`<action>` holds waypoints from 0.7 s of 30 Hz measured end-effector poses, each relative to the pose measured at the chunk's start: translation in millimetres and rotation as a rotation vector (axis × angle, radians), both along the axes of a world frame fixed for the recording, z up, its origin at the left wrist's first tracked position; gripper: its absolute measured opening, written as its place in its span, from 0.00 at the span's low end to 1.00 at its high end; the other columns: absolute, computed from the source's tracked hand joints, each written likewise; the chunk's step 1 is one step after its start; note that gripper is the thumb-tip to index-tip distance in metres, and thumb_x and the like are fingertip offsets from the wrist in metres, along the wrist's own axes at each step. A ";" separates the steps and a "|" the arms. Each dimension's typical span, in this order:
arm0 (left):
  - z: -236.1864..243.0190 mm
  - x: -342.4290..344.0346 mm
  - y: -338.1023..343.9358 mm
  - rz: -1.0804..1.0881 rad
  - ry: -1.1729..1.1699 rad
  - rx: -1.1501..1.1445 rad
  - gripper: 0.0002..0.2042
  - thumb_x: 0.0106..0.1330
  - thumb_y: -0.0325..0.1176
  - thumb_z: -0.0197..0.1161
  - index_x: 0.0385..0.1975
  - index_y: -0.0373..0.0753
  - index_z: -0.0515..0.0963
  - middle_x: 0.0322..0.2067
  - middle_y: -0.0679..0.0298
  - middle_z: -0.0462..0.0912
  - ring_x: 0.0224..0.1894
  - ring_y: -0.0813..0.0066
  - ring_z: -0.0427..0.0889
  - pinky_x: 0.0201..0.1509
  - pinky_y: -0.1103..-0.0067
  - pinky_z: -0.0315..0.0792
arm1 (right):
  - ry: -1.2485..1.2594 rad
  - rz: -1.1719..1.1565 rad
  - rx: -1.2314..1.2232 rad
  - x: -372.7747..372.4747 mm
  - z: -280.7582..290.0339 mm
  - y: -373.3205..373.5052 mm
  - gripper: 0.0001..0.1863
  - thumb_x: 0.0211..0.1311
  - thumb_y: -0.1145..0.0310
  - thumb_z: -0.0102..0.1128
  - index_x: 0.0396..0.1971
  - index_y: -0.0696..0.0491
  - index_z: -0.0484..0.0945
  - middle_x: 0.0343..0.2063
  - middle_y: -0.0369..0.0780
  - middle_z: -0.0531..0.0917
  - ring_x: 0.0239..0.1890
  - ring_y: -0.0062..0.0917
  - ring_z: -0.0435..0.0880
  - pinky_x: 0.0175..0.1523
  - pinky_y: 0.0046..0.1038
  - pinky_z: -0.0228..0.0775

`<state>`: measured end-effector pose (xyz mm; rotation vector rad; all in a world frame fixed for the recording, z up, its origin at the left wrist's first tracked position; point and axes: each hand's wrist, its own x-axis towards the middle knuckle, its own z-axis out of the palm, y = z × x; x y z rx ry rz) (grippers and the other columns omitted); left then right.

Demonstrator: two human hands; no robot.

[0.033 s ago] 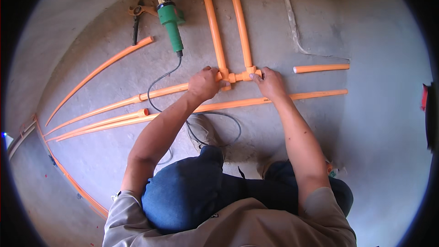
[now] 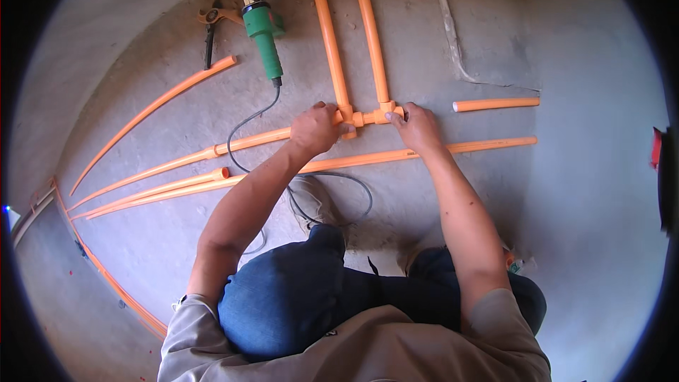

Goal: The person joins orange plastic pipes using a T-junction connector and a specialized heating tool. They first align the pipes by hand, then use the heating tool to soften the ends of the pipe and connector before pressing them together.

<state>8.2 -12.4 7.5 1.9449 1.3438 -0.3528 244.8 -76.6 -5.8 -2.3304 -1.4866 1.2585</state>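
Both my hands work at a joined run of orange plastic pipe on the concrete floor. My left hand (image 2: 316,129) closes round the left pipe fitting (image 2: 347,117), its thumb along the near side. From that fitting one long pipe (image 2: 328,35) runs away from me and another pipe (image 2: 262,139) runs to the left. A short link joins it to a tee fitting (image 2: 386,113) on the right, which bears a second far-going pipe (image 2: 370,28). My right hand (image 2: 417,129) grips the right end of this tee between thumb and fingers; some fingertips are hidden.
A green-handled pipe welding tool (image 2: 266,46) lies at the far left, its cord (image 2: 240,127) curling toward my knee. Beside it is a cutter-like tool (image 2: 210,35). Loose orange pipes (image 2: 488,146) lie nearer me; a short piece (image 2: 495,105) lies right, by the wall (image 2: 601,170).
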 end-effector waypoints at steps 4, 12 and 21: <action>3.8 -0.2 2.1 0.004 0.021 -0.030 0.27 0.60 0.57 0.67 0.49 0.41 0.80 0.46 0.55 0.82 0.49 0.54 0.82 0.52 0.62 0.76 | -0.010 -0.007 0.012 -1.8 -0.7 -1.6 0.26 0.63 0.49 0.64 0.36 0.63 0.79 0.32 0.56 0.83 0.40 0.51 0.83 0.46 0.45 0.73; 1.9 -2.3 2.3 0.010 -0.027 -0.029 0.26 0.59 0.57 0.67 0.46 0.41 0.80 0.47 0.55 0.82 0.50 0.54 0.81 0.53 0.62 0.75 | -0.005 -0.041 0.025 0.7 -13.4 -2.5 0.26 0.64 0.48 0.63 0.35 0.61 0.79 0.32 0.53 0.84 0.40 0.49 0.83 0.47 0.43 0.74; -3.0 -4.6 2.9 -0.009 -0.019 -0.014 0.27 0.59 0.58 0.68 0.46 0.41 0.79 0.46 0.56 0.82 0.49 0.54 0.82 0.52 0.62 0.76 | 0.002 -0.058 0.026 0.1 -18.9 -2.1 0.25 0.62 0.48 0.66 0.32 0.60 0.78 0.29 0.51 0.84 0.35 0.46 0.83 0.43 0.42 0.74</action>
